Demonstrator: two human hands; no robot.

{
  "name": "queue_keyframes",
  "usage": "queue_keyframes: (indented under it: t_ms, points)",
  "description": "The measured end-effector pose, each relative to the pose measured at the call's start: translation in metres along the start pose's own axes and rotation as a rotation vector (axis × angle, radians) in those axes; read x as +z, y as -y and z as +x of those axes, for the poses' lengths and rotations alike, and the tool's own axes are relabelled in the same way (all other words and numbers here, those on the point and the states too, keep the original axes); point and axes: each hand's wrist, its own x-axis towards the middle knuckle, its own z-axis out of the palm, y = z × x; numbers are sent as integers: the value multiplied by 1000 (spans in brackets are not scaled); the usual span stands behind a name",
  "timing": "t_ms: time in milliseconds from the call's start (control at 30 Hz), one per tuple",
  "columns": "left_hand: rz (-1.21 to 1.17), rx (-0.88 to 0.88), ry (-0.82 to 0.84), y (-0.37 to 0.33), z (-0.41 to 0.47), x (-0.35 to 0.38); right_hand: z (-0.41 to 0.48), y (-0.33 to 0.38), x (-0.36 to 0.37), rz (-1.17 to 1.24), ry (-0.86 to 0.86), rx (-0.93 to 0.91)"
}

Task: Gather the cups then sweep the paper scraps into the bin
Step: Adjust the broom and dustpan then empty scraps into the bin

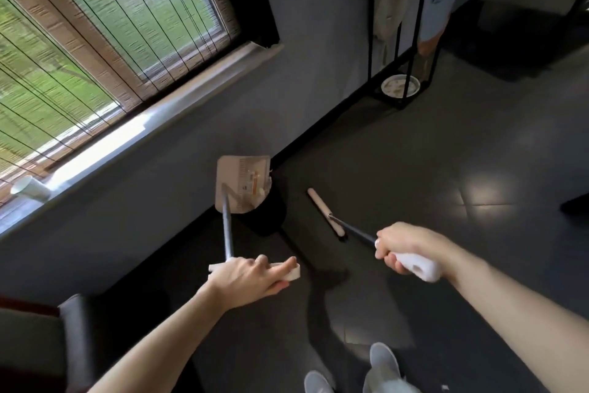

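Dustpan [243, 184] tilted over bin [266, 217] at wall: emptying step, we judge. Left hand [251, 278] holds its handle; right hand [404, 249] grips broom [325, 212]. Next: tip steeper. Cup [30, 190] on sill.

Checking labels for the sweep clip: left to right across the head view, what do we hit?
paper cup → dustpan → broom head → right hand. The bin and left hand overlap the dustpan, so they are left out.
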Motion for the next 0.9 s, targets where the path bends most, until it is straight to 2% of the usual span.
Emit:
queue_keyframes:
  t_ms: [200,467,633,900]
  points:
    - [66,-6,-97,26,17,-17,14,-34,25,-70,-57,-136]
    - [100,-8,-87,18,-2,-19,17,-12,27,-99,-51,-215]
    - [57,10,11,-14,-8,4,15,-15,34,-83,-56,-196]
    - [78,-44,-69,30,-9,-32,9,-23,49,-47,-72,-172]
